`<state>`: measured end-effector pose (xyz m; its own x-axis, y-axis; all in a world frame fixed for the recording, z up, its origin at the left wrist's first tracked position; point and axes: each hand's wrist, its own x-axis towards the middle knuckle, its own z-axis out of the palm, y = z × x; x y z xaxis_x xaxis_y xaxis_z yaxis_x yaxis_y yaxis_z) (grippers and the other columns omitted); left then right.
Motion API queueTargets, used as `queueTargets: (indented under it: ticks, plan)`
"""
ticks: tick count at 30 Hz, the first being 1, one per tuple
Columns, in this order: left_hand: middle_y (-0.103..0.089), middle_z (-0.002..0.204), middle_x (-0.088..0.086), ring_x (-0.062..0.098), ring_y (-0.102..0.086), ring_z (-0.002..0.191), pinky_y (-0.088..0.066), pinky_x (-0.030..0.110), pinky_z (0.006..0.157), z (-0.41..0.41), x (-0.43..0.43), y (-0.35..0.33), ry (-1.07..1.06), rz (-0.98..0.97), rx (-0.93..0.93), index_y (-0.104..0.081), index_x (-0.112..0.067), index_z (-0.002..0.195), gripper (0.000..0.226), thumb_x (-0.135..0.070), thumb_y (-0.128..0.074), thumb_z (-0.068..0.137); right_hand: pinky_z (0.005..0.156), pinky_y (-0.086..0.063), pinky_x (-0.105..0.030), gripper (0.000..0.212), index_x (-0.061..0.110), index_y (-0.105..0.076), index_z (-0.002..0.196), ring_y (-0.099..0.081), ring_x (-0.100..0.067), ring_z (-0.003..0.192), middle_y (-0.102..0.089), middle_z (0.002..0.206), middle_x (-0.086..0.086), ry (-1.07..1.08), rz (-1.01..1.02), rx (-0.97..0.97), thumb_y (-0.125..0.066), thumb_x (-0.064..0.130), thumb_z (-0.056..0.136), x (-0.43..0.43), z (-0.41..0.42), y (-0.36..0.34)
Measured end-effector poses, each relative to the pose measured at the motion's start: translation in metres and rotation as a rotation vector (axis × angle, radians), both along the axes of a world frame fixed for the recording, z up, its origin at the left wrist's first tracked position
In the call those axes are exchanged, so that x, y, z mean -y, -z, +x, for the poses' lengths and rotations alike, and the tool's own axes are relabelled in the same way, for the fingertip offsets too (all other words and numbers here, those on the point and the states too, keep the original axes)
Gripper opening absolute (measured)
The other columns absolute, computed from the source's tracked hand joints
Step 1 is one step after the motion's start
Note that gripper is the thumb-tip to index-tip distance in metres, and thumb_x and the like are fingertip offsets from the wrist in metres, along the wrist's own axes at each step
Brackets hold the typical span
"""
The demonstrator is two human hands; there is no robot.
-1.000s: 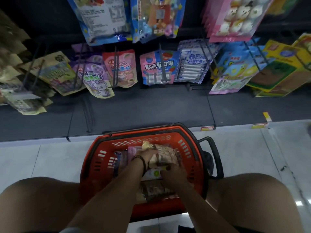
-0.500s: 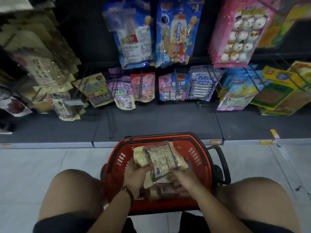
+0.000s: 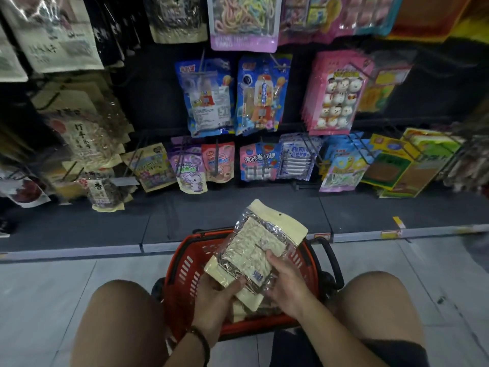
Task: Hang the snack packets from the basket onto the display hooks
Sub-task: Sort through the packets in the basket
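Two hands hold a stack of cream-edged, foil-backed snack packets (image 3: 256, 250) just above the red shopping basket (image 3: 185, 271), which sits on the tiled floor between the person's bare knees. The left hand (image 3: 214, 295) grips the stack's near-left corner; the right hand (image 3: 287, 280) clamps its right edge, thumb on top. More packets (image 3: 239, 312) lie inside the basket, mostly hidden beneath the hands. Beyond, on the far side, display hooks (image 3: 217, 157) carry rows of hanging candy bags (image 3: 258, 161) over a dark base shelf (image 3: 238, 207).
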<state>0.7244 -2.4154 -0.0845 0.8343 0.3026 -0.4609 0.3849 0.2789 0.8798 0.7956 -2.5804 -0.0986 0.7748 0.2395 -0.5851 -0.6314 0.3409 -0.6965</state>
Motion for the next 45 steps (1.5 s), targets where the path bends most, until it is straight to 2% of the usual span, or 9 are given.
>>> queueTargets:
  ticks: [4,8,13,21,25,30,34,40,45]
  plan:
    - [-0.053,0.138,-0.01,0.009,-0.055,0.123,-0.048,0.021,0.103,-0.003,0.0,-0.011,-0.103,0.438,0.099,-0.049,-0.024,0.144,0.08,0.001,-0.088,0.079,0.081,-0.064,-0.058,0.039,0.014,-0.073,0.115,-0.077,-0.037,0.101,-0.081,0.112,-0.009,0.069,-0.221,0.091,-0.086,0.032,0.083,-0.003,-0.011,-0.008]
    - [-0.059,0.138,-0.019,-0.013,-0.058,0.122,-0.052,0.014,0.102,0.011,0.008,-0.028,0.181,0.461,0.22,-0.054,-0.038,0.136,0.059,-0.025,-0.084,0.088,0.094,-0.063,-0.049,0.022,0.029,-0.075,0.118,-0.076,-0.019,0.106,-0.081,0.112,0.003,-0.006,-0.338,0.338,-0.075,0.024,0.097,-0.022,-0.022,-0.02]
    - [-0.071,0.116,0.012,0.008,-0.073,0.1,-0.058,0.024,0.083,0.031,-0.001,-0.04,-0.014,0.162,0.203,-0.056,-0.024,0.133,0.045,-0.019,-0.077,0.094,0.116,-0.045,-0.024,0.037,0.04,-0.077,0.12,-0.05,0.007,0.139,-0.06,0.147,0.021,-0.281,-0.455,0.658,-0.061,0.01,0.104,-0.042,-0.034,-0.028]
    - [-0.067,0.099,-0.011,0.003,-0.061,0.099,-0.043,0.03,0.094,0.043,-0.036,-0.07,0.011,0.058,0.072,-0.065,-0.022,0.105,0.021,-0.04,-0.071,0.096,0.091,-0.052,-0.027,0.039,0.033,-0.061,0.127,-0.063,-0.001,0.11,-0.065,0.122,0.019,0.092,-0.614,0.68,-0.078,0.036,0.093,-0.03,0.024,-0.08]
    - [-0.081,0.103,0.01,0.026,-0.075,0.106,-0.05,0.054,0.108,0.047,-0.049,-0.078,0.103,0.089,0.137,-0.069,-0.005,0.097,0.07,-0.066,-0.087,0.068,0.073,-0.049,-0.012,0.018,0.028,-0.069,0.112,-0.071,-0.002,0.095,-0.077,0.099,0.01,0.019,-0.518,0.666,-0.064,0.041,0.101,-0.038,0.057,-0.119]
    - [-0.072,0.131,-0.009,0.013,-0.067,0.122,-0.048,0.035,0.105,0.057,-0.054,-0.116,0.081,0.099,0.262,-0.065,-0.018,0.132,0.045,-0.042,-0.073,0.095,0.075,-0.053,-0.034,0.035,0.014,-0.077,0.092,-0.071,-0.017,0.081,-0.079,0.093,-0.011,0.129,-0.441,0.711,-0.064,0.046,0.101,-0.058,0.073,-0.149]
    - [-0.077,0.118,-0.01,0.012,-0.069,0.117,-0.052,0.037,0.105,0.079,-0.073,-0.147,-0.051,0.198,0.378,-0.077,-0.027,0.101,0.023,-0.046,-0.063,0.101,0.077,-0.057,-0.053,0.068,0.007,-0.072,0.096,-0.069,-0.037,0.077,-0.072,0.096,-0.029,0.137,-0.412,0.766,-0.064,0.074,0.087,-0.075,0.081,-0.17]
    - [-0.079,0.118,0.004,0.027,-0.072,0.119,-0.049,0.06,0.111,0.11,-0.1,-0.198,-0.147,0.101,0.447,-0.076,-0.022,0.106,0.026,-0.044,-0.061,0.104,0.09,-0.061,-0.048,0.027,0.018,-0.079,0.102,-0.079,-0.023,0.094,-0.083,0.097,-0.001,0.021,-0.347,0.796,-0.063,0.04,0.103,-0.098,0.108,-0.23]
    - [-0.081,0.097,-0.017,0.005,-0.073,0.107,-0.051,0.03,0.083,0.134,-0.129,-0.263,-0.073,0.045,0.501,-0.07,-0.015,0.119,0.029,-0.038,-0.058,0.105,0.091,-0.059,-0.045,0.019,0.017,-0.075,0.103,-0.077,-0.026,0.097,-0.082,0.097,-0.002,-0.061,-0.365,0.878,-0.06,0.029,0.106,-0.12,0.15,-0.292]
